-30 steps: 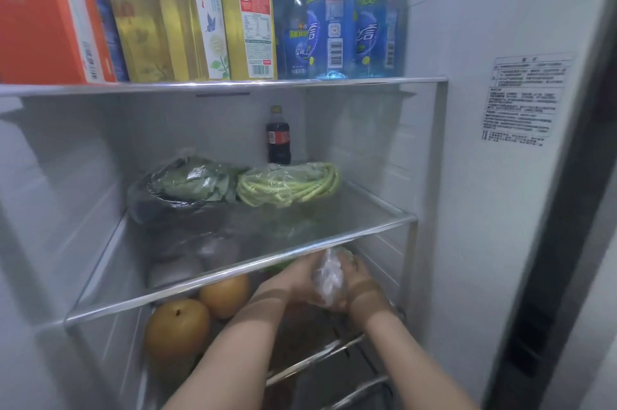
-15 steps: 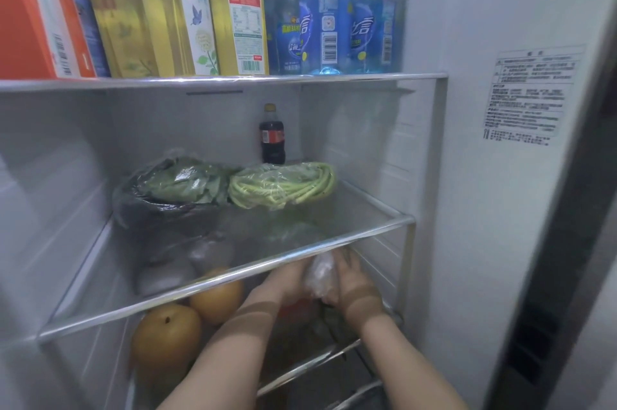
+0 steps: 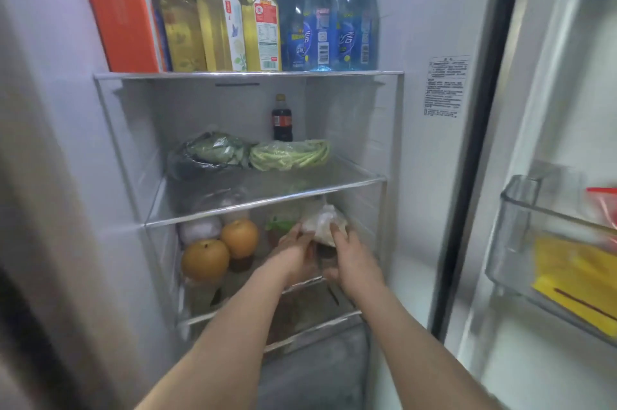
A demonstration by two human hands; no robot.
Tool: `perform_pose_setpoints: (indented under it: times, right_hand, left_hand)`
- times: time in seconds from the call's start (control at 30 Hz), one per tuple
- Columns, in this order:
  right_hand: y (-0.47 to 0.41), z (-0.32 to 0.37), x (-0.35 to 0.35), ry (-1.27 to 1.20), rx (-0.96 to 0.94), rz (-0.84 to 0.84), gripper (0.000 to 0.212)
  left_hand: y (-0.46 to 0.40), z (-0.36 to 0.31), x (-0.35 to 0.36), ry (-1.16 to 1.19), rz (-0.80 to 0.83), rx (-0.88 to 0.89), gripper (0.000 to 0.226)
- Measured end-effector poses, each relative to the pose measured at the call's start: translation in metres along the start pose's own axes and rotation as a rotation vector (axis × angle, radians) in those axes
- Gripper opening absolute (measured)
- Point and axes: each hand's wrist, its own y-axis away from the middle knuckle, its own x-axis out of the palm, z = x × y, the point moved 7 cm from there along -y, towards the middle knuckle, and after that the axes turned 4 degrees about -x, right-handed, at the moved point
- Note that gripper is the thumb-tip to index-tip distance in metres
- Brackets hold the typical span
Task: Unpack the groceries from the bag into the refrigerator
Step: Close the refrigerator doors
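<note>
Two brown pears (image 3: 218,251) sit at the left of the refrigerator's (image 3: 430,175) lower shelf. Right of them, the left hand (image 3: 295,247) and right hand (image 3: 350,259) reach in, fingers fairly straight against a clear plastic bag (image 3: 323,221) of pale contents; whether they clutch it, I cannot tell. It stands lumpy, its gathered neck pointing up toward the glass shelf (image 3: 267,200).

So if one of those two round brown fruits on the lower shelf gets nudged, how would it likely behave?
The front brown fruit looks round and smooth, so it would probably roll rather than slide. It sits against the second fruit, which would likely get bumped too. Both look firm and fairly heavy for their size, though the picture is too blurred to judge the skin.
</note>
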Motion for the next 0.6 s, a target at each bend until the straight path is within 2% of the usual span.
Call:
perform_pose_setpoints:
  times: [0.13, 0.23, 0.6]
  right_hand:
    - [0.067, 0.012, -0.007, -0.027, -0.083, -0.004, 0.106]
    - [0.127, 0.018, -0.012, -0.039, -0.086, 0.026, 0.102]
    - [0.312, 0.067, -0.038, -0.018, -0.160, 0.089, 0.103]
  left_hand:
    - [0.078, -0.005, 0.000, 0.002, -0.045, -0.025, 0.095]
    - [0.139, -0.011, 0.004, 0.055, -0.080, -0.038, 0.095]
    - [0.340, -0.023, 0.019, 0.146, 0.013, -0.027, 0.091]
